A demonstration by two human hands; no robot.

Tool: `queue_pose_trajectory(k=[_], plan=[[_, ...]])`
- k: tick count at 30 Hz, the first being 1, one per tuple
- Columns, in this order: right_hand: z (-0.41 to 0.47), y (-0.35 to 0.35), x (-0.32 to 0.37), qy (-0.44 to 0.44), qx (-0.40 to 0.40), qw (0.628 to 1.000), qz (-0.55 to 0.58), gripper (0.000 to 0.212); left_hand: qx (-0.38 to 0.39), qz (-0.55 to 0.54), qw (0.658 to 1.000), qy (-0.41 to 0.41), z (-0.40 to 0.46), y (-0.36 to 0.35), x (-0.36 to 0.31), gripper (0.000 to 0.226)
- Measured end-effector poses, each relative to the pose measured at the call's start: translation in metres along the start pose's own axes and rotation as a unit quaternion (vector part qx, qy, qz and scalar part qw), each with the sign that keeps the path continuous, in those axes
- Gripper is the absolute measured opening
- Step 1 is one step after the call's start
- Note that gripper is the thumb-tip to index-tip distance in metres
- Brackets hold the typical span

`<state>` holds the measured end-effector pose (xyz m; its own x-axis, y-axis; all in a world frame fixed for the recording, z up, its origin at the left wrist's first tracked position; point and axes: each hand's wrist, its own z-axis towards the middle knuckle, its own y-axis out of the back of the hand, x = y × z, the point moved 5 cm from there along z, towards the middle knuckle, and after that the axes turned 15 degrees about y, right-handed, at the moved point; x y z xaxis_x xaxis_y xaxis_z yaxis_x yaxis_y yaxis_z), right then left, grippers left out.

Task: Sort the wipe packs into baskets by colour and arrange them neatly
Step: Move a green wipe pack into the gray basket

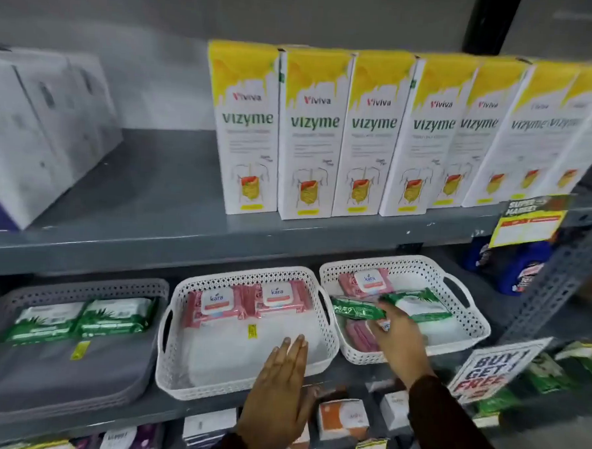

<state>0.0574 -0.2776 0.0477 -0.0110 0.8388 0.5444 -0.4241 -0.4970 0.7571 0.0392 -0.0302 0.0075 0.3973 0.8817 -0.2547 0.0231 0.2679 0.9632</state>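
Green, the wipe pack (355, 309) lay crosswise in the right white basket (467, 336), its long axis left-to-right, directly beneath the right hand (396, 336), fingers curled onto it; the left hand (281, 385) was rested flat, fingers together.

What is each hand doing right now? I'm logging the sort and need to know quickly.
Left hand: open, flat on the front rim of the middle white perforated plastic basket, holding nothing.
Right hand: on a green wipe pack; grip cannot be told.
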Motion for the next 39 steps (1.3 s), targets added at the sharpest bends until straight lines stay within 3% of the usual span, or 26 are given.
queue_pose_trajectory(k=[2, 5, 9, 13, 16, 18, 22, 28, 33, 37, 39], plan=[[0.02, -0.007, -0.006, 0.021, 0.035, 0.999, 0.014, 0.029, -0.007, 0.016, 1.0, 0.026, 0.006, -0.006, -0.004, 0.068], [0.049, -0.023, -0.024, -0.04, 0.102, 0.991, 0.078, 0.033, -0.015, 0.026, 0.999, 0.038, 0.005, -0.013, -0.007, 0.067], [0.074, -0.04, -0.047, -0.05, 0.28, 0.953, 0.106, 0.035, -0.028, 0.036, 0.998, 0.032, 0.002, -0.007, -0.009, 0.065], [0.089, -0.047, -0.058, -0.055, 0.329, 0.938, 0.1, 0.05, -0.026, 0.05, 0.998, 0.035, 0.003, -0.008, -0.009, 0.06], [0.089, -0.05, -0.057, -0.047, 0.31, 0.945, 0.093, 0.071, -0.026, 0.051, 0.998, 0.039, 0.001, -0.012, -0.007, 0.061], [0.091, -0.045, -0.054, -0.024, 0.253, 0.964, 0.074, 0.082, -0.031, 0.048, 0.997, 0.044, 0.0, -0.011, -0.003, 0.061], [0.087, -0.028, -0.041, 0.039, 0.129, 0.99, 0.045, 0.078, -0.042, 0.049, 0.996, 0.061, -0.008, -0.005, 0.014, 0.062], [0.062, 0.002, -0.004, 0.038, -0.031, 0.994, 0.098, 0.066, -0.064, 0.04, 0.993, 0.092, -0.027, 0.009, 0.059, 0.062], [0.047, -0.017, 0.088, 0.076, -0.011, 0.977, 0.2, 0.073, -0.089, 0.036, 0.98, 0.175, -0.052, 0.023, 0.127, 0.068], [0.031, -0.08, 0.176, 0.159, 0.029, 0.958, 0.235, 0.064, -0.105, 0.042, 0.963, 0.244, -0.083, 0.044, 0.199, 0.072], [0.023, -0.115, 0.221, 0.2, 0.068, 0.949, 0.235, 0.06, -0.102, 0.051, 0.964, 0.241, -0.095, 0.053, 0.229, 0.07]])
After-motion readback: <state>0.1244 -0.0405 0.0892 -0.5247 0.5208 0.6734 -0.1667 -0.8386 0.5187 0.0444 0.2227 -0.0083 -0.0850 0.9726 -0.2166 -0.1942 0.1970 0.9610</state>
